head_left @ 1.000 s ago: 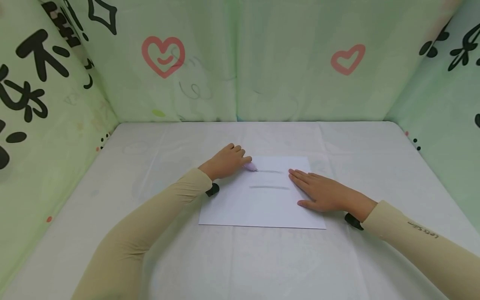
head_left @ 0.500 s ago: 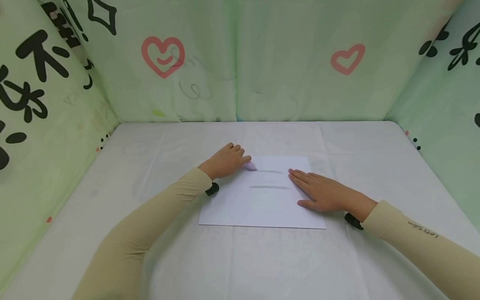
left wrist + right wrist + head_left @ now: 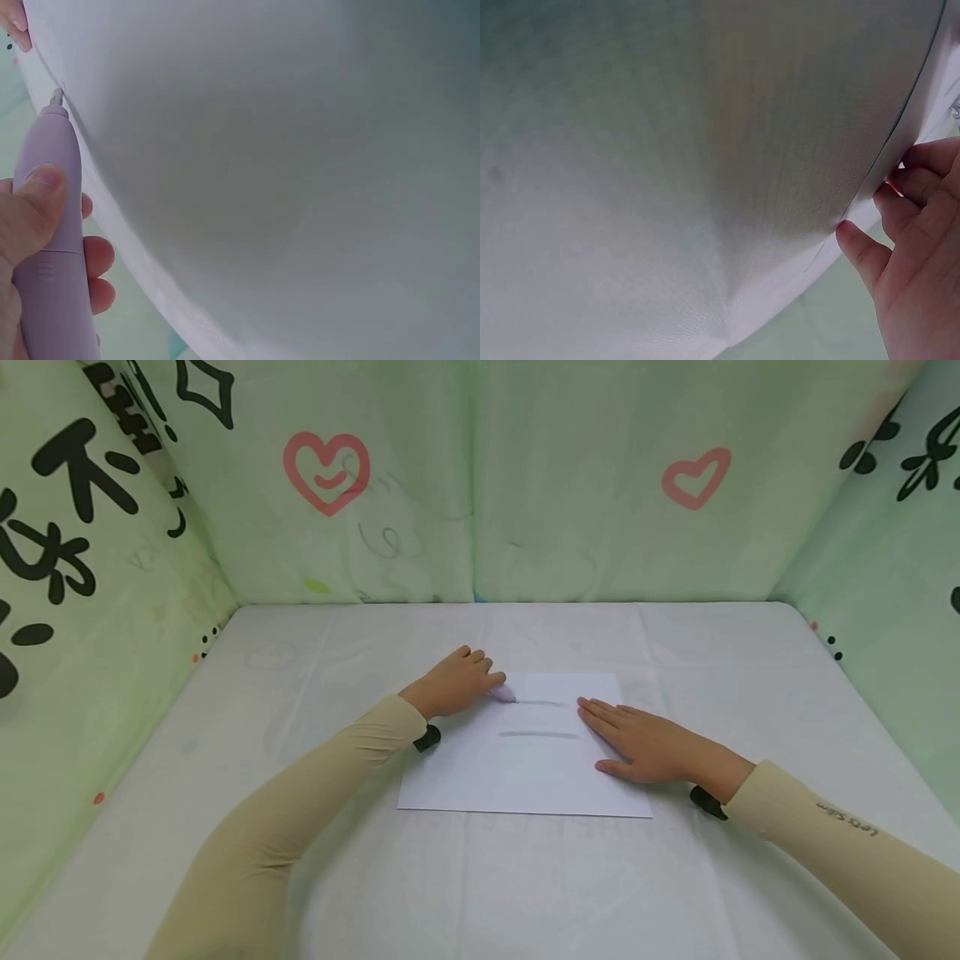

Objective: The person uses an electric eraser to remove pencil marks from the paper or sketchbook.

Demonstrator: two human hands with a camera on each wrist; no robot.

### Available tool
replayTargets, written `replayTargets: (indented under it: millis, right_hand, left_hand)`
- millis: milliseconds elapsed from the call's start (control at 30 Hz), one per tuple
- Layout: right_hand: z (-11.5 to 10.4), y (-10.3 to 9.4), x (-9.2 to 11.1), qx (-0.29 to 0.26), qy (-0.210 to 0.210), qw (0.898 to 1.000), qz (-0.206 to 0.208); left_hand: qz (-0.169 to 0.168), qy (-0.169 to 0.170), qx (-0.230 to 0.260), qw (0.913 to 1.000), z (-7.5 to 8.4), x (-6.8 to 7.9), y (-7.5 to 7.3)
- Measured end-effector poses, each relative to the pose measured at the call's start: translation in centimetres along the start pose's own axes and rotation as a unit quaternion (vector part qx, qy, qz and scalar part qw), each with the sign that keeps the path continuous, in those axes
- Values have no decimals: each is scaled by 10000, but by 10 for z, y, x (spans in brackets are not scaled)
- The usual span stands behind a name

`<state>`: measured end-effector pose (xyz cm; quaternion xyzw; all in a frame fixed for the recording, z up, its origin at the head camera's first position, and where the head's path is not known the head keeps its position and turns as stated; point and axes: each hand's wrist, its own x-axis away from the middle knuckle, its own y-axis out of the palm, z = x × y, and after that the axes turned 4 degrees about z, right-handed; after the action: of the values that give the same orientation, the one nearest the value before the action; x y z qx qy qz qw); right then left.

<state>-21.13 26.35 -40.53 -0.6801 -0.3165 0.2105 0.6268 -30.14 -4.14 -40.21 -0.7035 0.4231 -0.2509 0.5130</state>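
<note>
Barely anything has shifted over the last second: the left hand (image 3: 452,682) and the lilac pen-shaped tool (image 3: 503,694) it grips sit very slightly farther right, while the right hand (image 3: 645,745) lies where it was. In the left wrist view the thumb (image 3: 37,202) presses along the tool's body and other fingers curl round its far side; its narrow metal tip (image 3: 57,96) points away from the hand. Seen from the head, the tool is over the upper part of a white sheet of paper (image 3: 480,785), its tip at the left end of a thin grey upper line (image 3: 542,702). Whether the tip touches the paper is too small to tell. Below that line runs a darker lower line (image 3: 538,735), roughly parallel to it.

The right hand grasps nothing; it rests on the sheet's right side, fingers extended and thumb spread apart from them. The sheet lies on a white-covered bench (image 3: 360,902). Both arms wear beige sleeves (image 3: 300,818), the right one with dark lettering (image 3: 846,819), and a black device (image 3: 427,738) shows under each wrist. Behind the bench hangs a pale green backdrop (image 3: 555,485) with two red heart outlines (image 3: 327,474).
</note>
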Motion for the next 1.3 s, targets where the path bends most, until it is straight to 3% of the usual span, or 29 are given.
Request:
replayTargets:
  millis: [500, 800, 1300]
  right_hand:
    - [2, 3, -1, 45, -107, 9998, 189]
    - [0, 1, -3, -16, 97, 9999, -95]
    - [0, 0, -1, 6, 12, 10000, -33]
  left_hand:
    - [-39, -39, 130, 9999, 1, -3, 3]
    - [-45, -64, 133, 9999, 1, -2, 0]
    - [89, -64, 11, 9999, 1, -1, 1]
